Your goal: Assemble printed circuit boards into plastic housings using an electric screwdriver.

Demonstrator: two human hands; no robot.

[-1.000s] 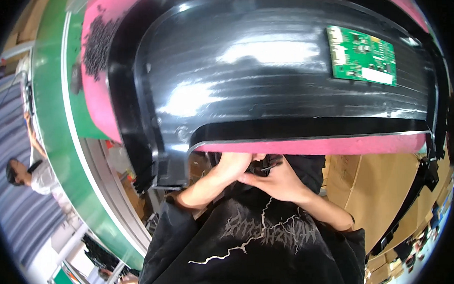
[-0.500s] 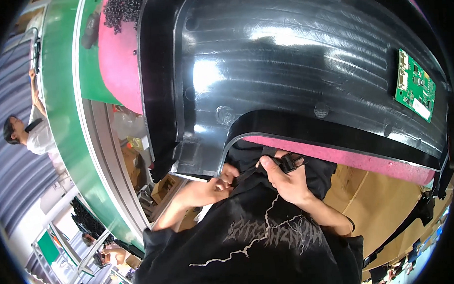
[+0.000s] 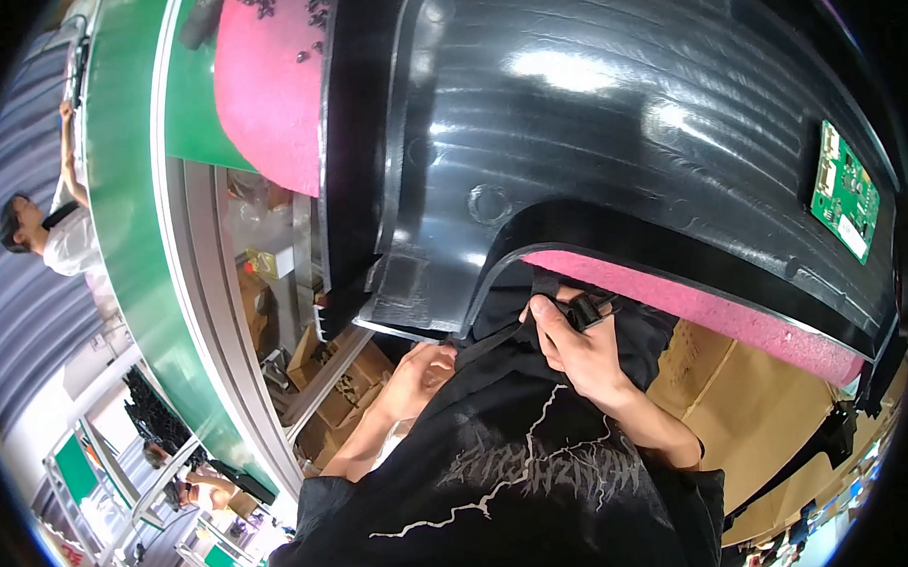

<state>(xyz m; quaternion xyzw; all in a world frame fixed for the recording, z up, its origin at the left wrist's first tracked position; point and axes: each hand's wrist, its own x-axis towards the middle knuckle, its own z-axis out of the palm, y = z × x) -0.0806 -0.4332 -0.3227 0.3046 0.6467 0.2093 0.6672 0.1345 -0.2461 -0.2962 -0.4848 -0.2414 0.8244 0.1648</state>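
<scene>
My right hand point(image 3: 581, 354) is closed around a black plastic piece that looks like a buckle point(image 3: 587, 311), in front of my waist. From it a thin black strap point(image 3: 496, 339) stretches left across my black shirt. The strap's left end meets the curled fingers of my left hand point(image 3: 417, 377), which are partly hidden. Just beyond both hands lies a large, glossy black moulded panel point(image 3: 610, 168) with a curved cut-out along its near edge. A green circuit board point(image 3: 846, 195) rests on the panel's right part.
Pink padding point(image 3: 268, 100) lies under the panel, with small black pieces point(image 3: 310, 19) at the upper left. A green table point(image 3: 130, 175) with a metal edge runs along the left. Below are cardboard boxes point(image 3: 342, 372); brown cardboard point(image 3: 723, 384) lies at right. Another person point(image 3: 52, 233) stands far left.
My left hand has moved left and slightly down, away from my right hand, with the strap stretched between them. The panel and board sit farther right in the picture as the view shifts.
</scene>
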